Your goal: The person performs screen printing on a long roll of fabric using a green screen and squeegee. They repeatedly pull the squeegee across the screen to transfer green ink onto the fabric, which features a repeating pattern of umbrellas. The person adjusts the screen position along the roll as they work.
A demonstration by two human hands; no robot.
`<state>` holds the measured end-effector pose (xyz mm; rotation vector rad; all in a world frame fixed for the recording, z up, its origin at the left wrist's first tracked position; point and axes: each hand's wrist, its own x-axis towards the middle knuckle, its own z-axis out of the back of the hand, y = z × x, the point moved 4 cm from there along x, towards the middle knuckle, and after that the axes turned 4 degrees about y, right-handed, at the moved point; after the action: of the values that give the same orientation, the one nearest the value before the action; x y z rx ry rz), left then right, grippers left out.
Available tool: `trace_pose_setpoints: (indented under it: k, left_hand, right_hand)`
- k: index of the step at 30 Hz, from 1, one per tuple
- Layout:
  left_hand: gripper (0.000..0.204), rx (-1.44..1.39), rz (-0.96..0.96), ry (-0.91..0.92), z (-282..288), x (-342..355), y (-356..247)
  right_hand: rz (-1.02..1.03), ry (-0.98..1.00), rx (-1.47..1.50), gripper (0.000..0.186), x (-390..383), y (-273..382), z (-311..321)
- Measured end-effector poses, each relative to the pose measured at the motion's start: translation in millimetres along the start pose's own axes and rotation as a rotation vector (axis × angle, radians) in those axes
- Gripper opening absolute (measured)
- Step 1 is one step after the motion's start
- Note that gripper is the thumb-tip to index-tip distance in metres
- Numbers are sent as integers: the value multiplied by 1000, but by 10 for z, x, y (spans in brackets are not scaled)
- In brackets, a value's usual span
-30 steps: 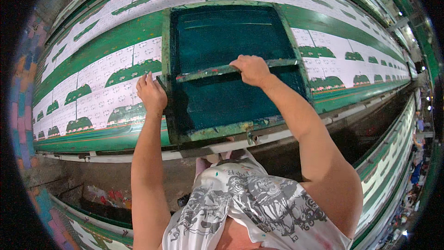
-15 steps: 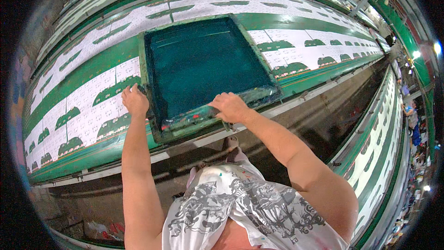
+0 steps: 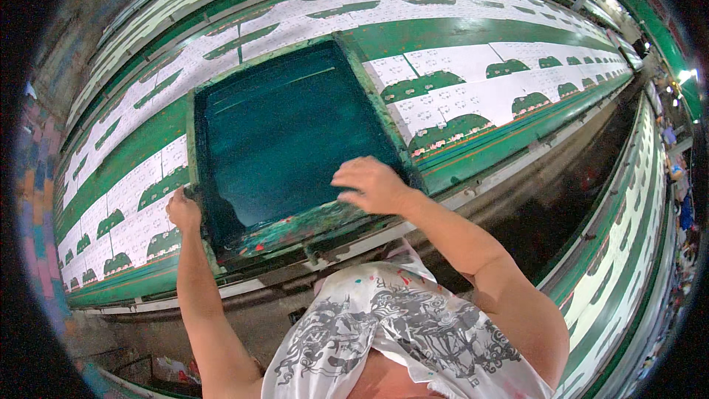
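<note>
A rectangular printing frame point(image 3: 376, 107) with green-stained rails lay on a long green table point(image 3: 443, 33), its sides set at a slant to the table's length. A dark teal screen point(image 3: 281, 133) filled it, glossy over much of its face, with a pale streak toward the far end. Along the near end of the screen lay a mottled green bar point(image 3: 310, 220) bearing small red marks.

The left hand point(image 3: 183, 210) was at the frame's left rail, fingers bent beside a small dark projection; whether it gripped this part could not be told. The right hand point(image 3: 371, 186) was over the near right part of the screen, its fingers loosely bent and parted; nothing was seen in its grasp, and the bar lay just to its near left.

White printed sheets point(image 3: 473, 96) with arched green areas covered the table in rows to the left, right and far side of the frame. A pale rail point(image 3: 471, 192) followed the table's near edge. The person wore a white shirt point(image 3: 399, 310) with a grey print. Another table point(image 3: 624, 288), striped white and green, stood on the near right, and a wall of multicoloured blocks point(image 3: 37, 177) showed at the far left.
</note>
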<state>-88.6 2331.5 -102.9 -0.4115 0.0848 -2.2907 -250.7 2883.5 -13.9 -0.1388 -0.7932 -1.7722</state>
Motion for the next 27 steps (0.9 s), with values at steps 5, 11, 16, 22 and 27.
trace_pose_setpoints:
  k: [5,11,16,22,27]
  left_hand:
    - [32,142,36,-96,74,-47,-95]
    - [36,183,44,-52,136,-103,-199]
    - [48,138,117,37,105,-89,-123]
    - [70,-144,192,38,22,-54,-12]
    - [81,-282,270,117,-84,-24,158]
  right_hand:
    - [-310,-96,-2,50,-333,-1001,617]
    - [-432,-121,259,69,-472,-1686,424]
    - [-489,-358,619,62,-541,-1872,165]
    - [-730,-507,698,55,-669,-1988,169]
    - [-746,-587,998,58,-543,-1833,300]
